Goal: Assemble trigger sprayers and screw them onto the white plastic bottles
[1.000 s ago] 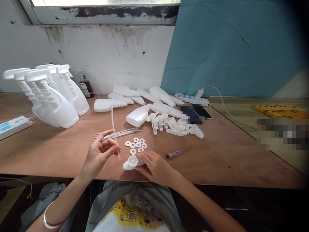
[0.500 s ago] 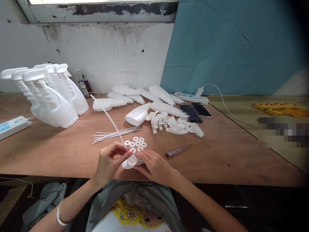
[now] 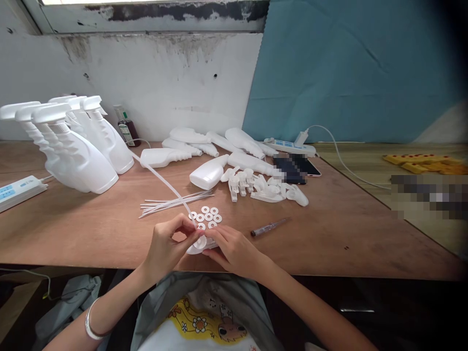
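At the table's front, my left hand pinches the lower end of a long white dip tube, which slants up to the left. My right hand is closed around a white trigger spray head, its round collar facing up between my hands. The tube's low end is at or near that collar; my fingers hide whether it is inserted. Just beyond my fingertips lie several white ring washers. More thin white tubes rest in a loose bundle behind them.
Assembled spray bottles stand at left, near a power strip. White bottles lie at the back. Loose spray heads, a screwdriver and a phone are to the right. A dark bottle stands by the wall.
The tube's upper end has swung down and to the left, so it leans more. Both hands stay in nearly the same place on the tube and spray head.
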